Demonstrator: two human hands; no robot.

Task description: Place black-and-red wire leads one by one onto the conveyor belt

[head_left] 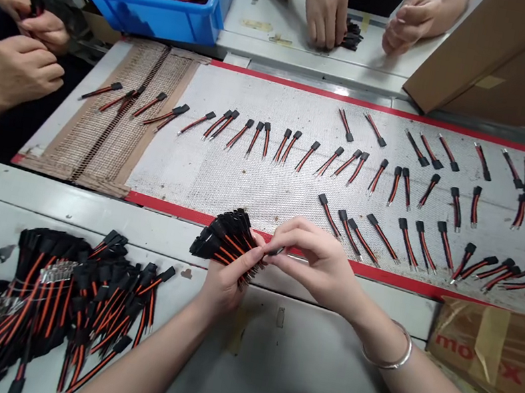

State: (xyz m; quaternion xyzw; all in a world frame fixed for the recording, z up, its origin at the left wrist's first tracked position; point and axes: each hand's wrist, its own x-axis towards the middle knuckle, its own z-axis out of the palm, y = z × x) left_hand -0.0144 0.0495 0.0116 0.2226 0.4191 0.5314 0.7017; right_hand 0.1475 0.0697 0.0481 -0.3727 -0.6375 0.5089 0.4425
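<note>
Head view | left hand (225, 285) pinches a fanned bundle of black-capped, red-and-black wire leads (229, 237) by the red-edged, white mesh belt (180, 172) | right hand (315, 260) pinches a small dark piece (275, 251) (probably another lead) beside it | advisable: firm grip, caps aligned, wires uncrossed

here it's orange and black on the wires (237, 246), plain black connectors (227, 225), pale mesh-patterned belt (254, 185) edged in red, bright blue bin (159, 17), silver bracelet (406, 355), whitish counter (312, 347)
</note>
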